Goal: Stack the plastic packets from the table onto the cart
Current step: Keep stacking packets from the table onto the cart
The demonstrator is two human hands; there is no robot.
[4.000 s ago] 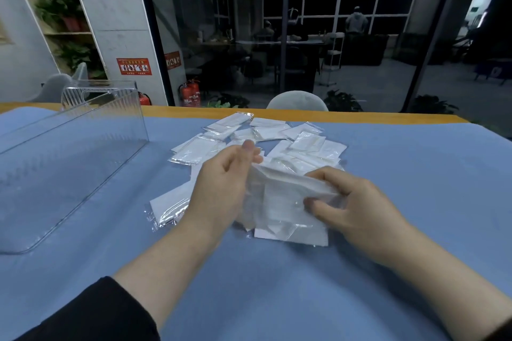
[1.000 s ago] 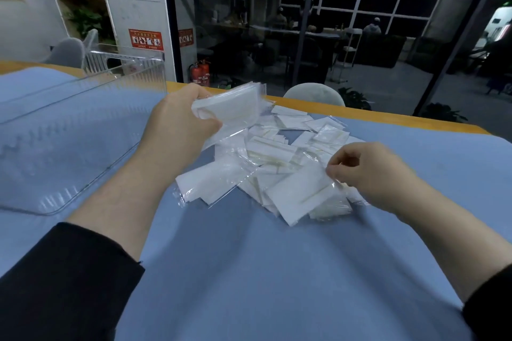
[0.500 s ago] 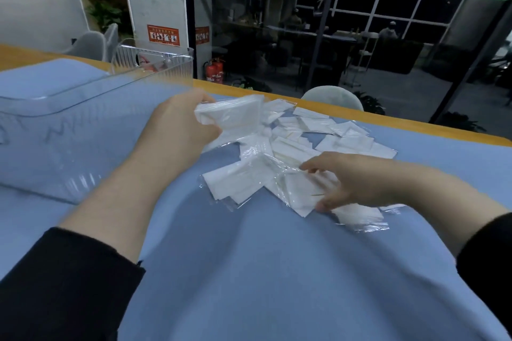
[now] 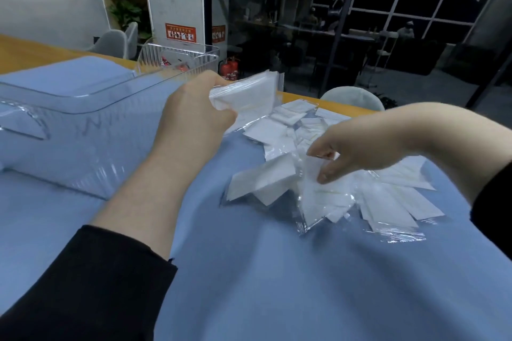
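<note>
The left hand (image 4: 194,111) is gripping a small bundle of white packets in clear plastic film (image 4: 246,91), fingers curled round one end, and is holding it in the air just beside the right-hand rim of the clear, rectangular plastic bin (image 4: 83,102). The right hand (image 4: 352,152) is pinching the upper edge of one clear-wrapped white packet (image 4: 318,196) between thumb and fingertips, to the right of the bin. The loose heap of white plastic packets (image 4: 291,130) is lying on the blue tablecloth (image 4: 277,285), also to the right of the bin. The packets are probably light, thin and pliant, and the film looks slippery (a loosely held bundle may fan out). The best hold is likely across the flat faces near the middle, not on the sealed film margin.
</note>
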